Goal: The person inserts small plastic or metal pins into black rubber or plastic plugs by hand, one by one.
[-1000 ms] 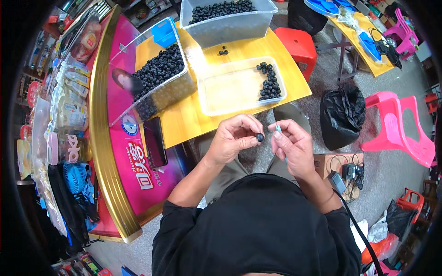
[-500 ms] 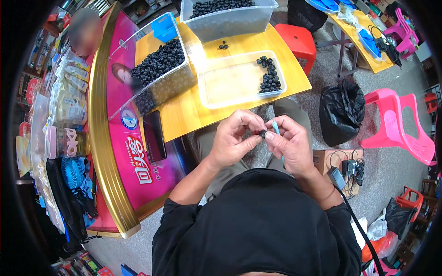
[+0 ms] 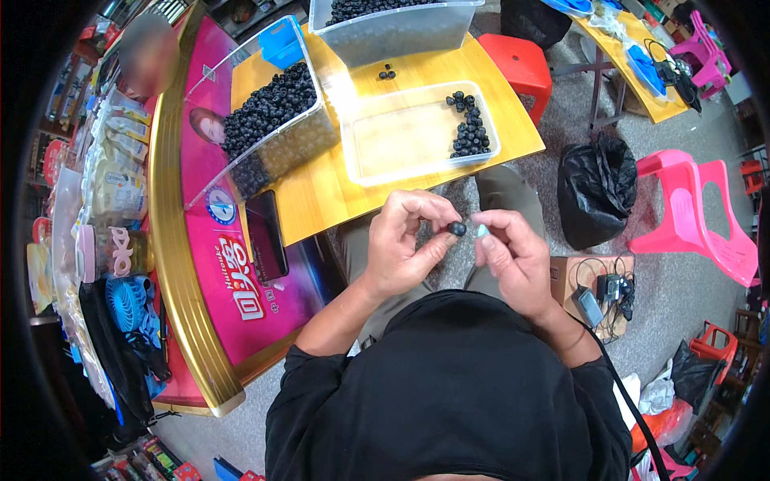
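Between the thumb and forefinger of my left hand (image 3: 405, 247) is a small round black bead (image 3: 457, 228). My right hand (image 3: 517, 260), just beside it, pinches a thin light-blue stick (image 3: 483, 230); only its pale tip shows between the fingers. The tip and the bead are a short way apart. Beyond my hands, a shallow clear tray (image 3: 393, 136) rests on the yellow table (image 3: 317, 218), with several black beads (image 3: 472, 135) grouped along its right side.
A clear bin (image 3: 309, 148) heaped with black beads and holding a blue scoop-like container (image 3: 281, 45) stands left. Another bead-filled bin (image 3: 397, 40) is behind. A few loose beads (image 3: 387, 74) lie between. Right are a red stool (image 3: 513, 64), black bag (image 3: 597, 192) and pink chair (image 3: 682, 204).
My right hand has drawn away to the right from the bead, and the light-blue stick now shows only its tip. The left hand keeps the bead, which is more exposed.
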Demonstrator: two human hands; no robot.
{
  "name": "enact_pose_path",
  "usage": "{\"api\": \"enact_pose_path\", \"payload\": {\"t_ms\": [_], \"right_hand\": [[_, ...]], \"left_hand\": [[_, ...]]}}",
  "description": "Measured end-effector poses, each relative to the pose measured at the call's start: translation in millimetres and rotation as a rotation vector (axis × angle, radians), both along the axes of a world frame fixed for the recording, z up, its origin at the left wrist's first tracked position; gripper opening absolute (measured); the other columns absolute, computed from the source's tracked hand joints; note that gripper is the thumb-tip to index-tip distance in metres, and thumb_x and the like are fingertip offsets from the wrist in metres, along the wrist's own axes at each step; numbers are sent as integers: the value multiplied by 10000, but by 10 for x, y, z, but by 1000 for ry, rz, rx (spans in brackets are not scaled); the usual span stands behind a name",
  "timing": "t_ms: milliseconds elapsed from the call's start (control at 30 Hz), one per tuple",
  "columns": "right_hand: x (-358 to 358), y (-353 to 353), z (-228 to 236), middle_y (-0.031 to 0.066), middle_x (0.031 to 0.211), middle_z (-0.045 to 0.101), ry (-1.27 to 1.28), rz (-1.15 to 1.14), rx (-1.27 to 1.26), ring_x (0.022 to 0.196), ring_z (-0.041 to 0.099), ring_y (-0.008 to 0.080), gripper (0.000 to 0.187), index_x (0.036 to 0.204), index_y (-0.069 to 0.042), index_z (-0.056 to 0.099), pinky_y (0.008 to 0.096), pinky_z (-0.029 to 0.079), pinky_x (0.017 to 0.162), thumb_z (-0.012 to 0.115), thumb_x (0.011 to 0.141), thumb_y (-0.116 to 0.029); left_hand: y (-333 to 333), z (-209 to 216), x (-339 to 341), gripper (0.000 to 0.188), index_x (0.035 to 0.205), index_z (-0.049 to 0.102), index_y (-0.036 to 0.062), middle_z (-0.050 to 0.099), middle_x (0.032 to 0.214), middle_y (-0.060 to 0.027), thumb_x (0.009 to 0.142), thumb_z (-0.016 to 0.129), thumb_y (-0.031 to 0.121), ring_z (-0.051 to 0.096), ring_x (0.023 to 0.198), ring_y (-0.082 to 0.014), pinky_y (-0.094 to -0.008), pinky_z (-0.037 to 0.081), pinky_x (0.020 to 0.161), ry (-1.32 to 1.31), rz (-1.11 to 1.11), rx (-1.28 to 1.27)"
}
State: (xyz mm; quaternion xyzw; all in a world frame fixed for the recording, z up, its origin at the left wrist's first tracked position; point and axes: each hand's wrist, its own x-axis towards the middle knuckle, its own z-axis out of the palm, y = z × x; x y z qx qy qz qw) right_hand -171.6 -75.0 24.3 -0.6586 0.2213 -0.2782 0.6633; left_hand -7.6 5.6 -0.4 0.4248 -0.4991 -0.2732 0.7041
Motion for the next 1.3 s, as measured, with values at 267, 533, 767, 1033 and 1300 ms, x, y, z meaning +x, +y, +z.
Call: {"api": "enact_pose_path", "payload": {"t_ms": [267, 533, 767, 1033, 1300], "right_hand": [[11, 31, 49, 126, 976, 627, 5, -26, -379, 746, 627, 183, 263, 1139, 3, 563, 278, 487, 680, 612, 882, -26], [-23, 39, 108, 115, 940, 628, 30, 32, -299, 742, 628, 165, 276, 1143, 9, 562, 268, 487, 673, 624, 875, -22], [-34, 38, 98, 99, 903, 626, 6, 32, -261, 729, 626, 161, 271, 1138, 2, 579, 259, 486, 672, 624, 871, -7], [-54, 55, 50, 25, 799, 602, -87, 59, 156, 638, 532, 46, 191, 1085, 11, 595, 199, 430, 570, 609, 898, -21], [95, 17, 118, 11, 714, 563, -119, 102, 502, 593, 499, 44, 132, 961, 5, 575, 196, 400, 535, 640, 899, -92]], "left_hand": [[38, 55, -4, 349, 999, 395, 49, 579, 968, -185, 799, 630, -115, 569, 878, -208, -301, 471, 747, -227, 45, -35], [50, 76, 19, 347, 997, 398, 52, 592, 945, -192, 799, 627, -117, 575, 845, -211, -303, 481, 709, -309, 65, -57], [52, 88, 13, 352, 959, 380, 59, 599, 928, -196, 792, 638, -114, 579, 826, -225, -308, 481, 692, -332, 54, -104], [32, 68, -39, 331, 881, 399, 57, 640, 889, -183, 775, 660, -117, 622, 772, -229, -305, 500, 624, -217, 107, -206], [30, 82, -76, 333, 876, 401, 58, 642, 904, -174, 776, 667, -117, 623, 779, -229, -315, 506, 643, -237, 125, -196]]}}
